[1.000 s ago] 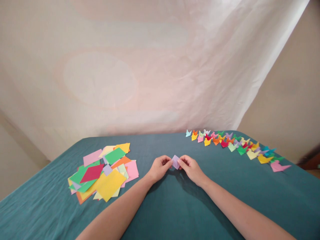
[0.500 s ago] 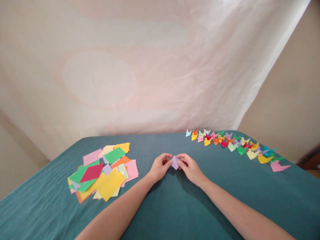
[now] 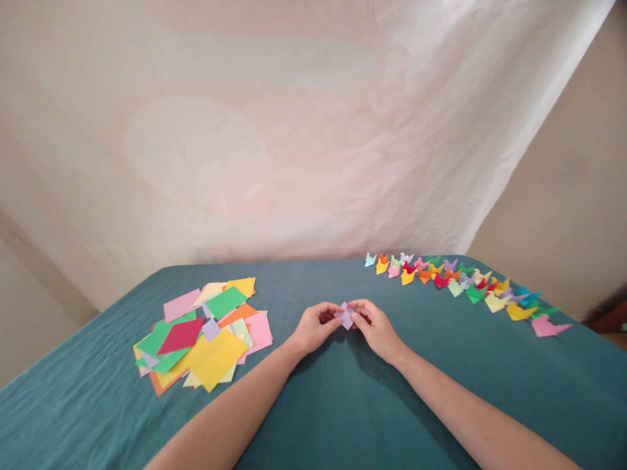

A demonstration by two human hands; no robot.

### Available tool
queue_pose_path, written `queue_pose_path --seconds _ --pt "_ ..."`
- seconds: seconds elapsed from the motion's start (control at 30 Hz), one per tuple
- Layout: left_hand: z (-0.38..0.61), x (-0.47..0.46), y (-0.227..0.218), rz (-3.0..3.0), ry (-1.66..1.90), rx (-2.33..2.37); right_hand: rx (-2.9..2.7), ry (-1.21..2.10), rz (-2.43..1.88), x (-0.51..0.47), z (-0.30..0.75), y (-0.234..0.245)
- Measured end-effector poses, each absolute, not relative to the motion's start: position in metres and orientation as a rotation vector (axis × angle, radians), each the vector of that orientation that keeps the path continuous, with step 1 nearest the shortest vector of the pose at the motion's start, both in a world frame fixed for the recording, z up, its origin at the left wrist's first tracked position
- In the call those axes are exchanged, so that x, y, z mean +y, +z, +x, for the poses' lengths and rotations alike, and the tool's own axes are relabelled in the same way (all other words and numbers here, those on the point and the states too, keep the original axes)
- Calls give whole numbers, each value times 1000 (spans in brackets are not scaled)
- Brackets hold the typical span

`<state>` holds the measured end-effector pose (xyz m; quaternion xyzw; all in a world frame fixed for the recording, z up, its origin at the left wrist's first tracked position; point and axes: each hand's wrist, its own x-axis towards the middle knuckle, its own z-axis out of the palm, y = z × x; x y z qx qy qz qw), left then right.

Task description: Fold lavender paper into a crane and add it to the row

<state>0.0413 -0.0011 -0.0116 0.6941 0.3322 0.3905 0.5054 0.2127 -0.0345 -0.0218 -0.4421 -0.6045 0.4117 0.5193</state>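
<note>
A small folded piece of lilac paper [image 3: 346,316] is held between my two hands over the middle of the table, a diamond shape with one corner pointing toward me. My left hand [image 3: 318,328] pinches its left side between thumb and fingers. On the other side, my right hand [image 3: 373,326] grips the right edge, with the thumb in front. The fingertips behind the paper are partly hidden, and its fold layers are too small to make out.
Loose coloured paper sheets [image 3: 215,359] lie in an overlapping pile on the left of the teal tablecloth [image 3: 313,418]. Rows of folded paper birds [image 3: 455,287] stand along the back right, with a pink bird [image 3: 547,326] nearest. Behind the table hangs a pale cloth [image 3: 313,143].
The left fingers have shifted slightly right across the lilac paper, covering more of its left side. The right hand keeps its grip. The whole view has shifted a little.
</note>
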Motion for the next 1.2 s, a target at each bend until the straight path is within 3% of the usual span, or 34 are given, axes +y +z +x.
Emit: queue_pose_path --seconds 1.2 --pt "39 8 -20 1454 911 761 -1362 1103 -1077 -33 216 -17"
